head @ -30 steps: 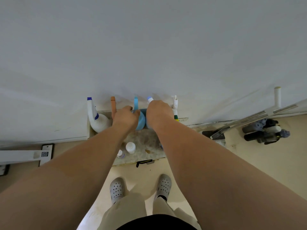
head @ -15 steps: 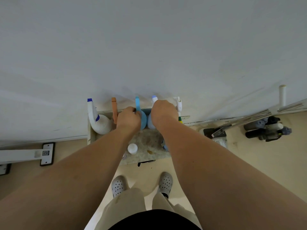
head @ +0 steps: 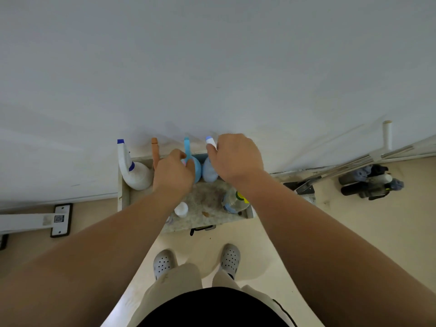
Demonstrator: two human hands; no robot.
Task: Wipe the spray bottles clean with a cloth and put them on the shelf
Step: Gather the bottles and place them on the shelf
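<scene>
Four spray bottles line the shelf back; my left hand grips the blue bottle, right hand curls at the pale-blue bottle, grip unclear, no cloth visible, probably near done.

Both bare arms reach forward and down, forearms converging toward the back edge of the shelf. The left hand is knuckles-up with its fingers curled, its fingertips hidden. The right hand sits slightly higher, also knuckles-up, fingers bent downward; what they grasp cannot be told.
</scene>
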